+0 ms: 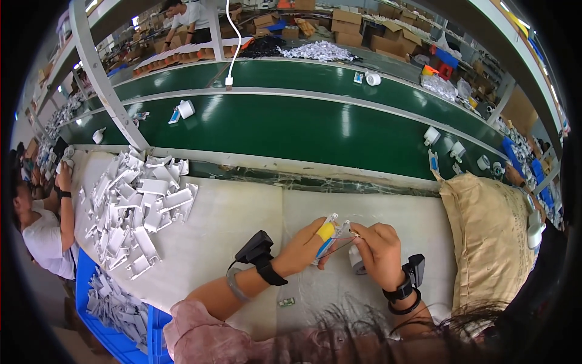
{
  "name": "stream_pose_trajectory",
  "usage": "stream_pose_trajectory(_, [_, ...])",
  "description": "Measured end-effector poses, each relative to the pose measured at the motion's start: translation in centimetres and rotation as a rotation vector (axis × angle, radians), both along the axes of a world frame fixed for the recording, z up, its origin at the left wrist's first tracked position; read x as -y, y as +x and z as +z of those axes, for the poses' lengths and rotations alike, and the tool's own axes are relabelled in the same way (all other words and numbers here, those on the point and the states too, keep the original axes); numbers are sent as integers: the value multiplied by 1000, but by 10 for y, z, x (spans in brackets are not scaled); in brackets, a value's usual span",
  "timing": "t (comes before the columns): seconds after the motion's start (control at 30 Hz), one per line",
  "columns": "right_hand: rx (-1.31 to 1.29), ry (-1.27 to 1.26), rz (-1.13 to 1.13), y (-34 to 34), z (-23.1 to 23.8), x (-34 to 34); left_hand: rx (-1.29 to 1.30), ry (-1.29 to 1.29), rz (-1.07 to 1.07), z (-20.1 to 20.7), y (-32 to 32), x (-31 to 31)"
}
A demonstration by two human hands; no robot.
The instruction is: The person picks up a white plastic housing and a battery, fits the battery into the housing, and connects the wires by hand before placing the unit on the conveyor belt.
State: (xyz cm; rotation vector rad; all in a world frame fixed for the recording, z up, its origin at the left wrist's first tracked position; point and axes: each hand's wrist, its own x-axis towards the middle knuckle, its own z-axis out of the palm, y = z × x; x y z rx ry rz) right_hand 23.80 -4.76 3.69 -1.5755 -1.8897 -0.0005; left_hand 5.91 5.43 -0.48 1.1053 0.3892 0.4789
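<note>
pale table (230, 203) beneath the fingers (382, 233) | green conveyor belt (273, 130) beyond them, streaked with bright reflections (345, 120) | grey post (104, 79) beyond, to their left | white cable (229, 80) hanging beyond, leftward | cardboard boxes (347, 23) well beyond the fingers

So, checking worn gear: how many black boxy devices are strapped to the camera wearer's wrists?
2: the left-wrist device and the right-wrist device. Both show plainly; none seem hidden.
</note>
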Motion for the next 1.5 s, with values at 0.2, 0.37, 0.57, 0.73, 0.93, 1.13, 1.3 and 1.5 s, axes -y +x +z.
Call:
stream_pose_trajectory(0.2, [-343, 146, -122, -15, -19, 2, -7, 82, -4, -5, 1, 5])
stream_pose_trajectory(0.37, [-215, 152, 116, -13, -10, -1, -10, 169, 11, -1, -3, 7])
stream_pose_trajectory(0.57, [-172, 207, 90, -10, -16, -1, -22, 181, -1, 3, -5, 9])
stream_pose_trajectory(0.73, [-190, 256, 53, -15, -21, -4, -8, 197, 27, 4, -5, 8])
stream_pose_trajectory(0.93, [-193, 303, 99, -15, -22, -2, 12, 277, 26, 1, -4, 9])
stream_pose_trajectory(1.13, [-174, 335, 62, -15, -23, -2, -16, 283, 22, 7, -5, 12])
stream_pose_trajectory(1.3, [-171, 325, 81, -12, -26, -1, -27, 417, -12, 7, -4, 13])
stream_pose_trajectory(1.5, [-161, 361, 65, -14, -26, -3, -31, 460, 22, 6, -4, 14])
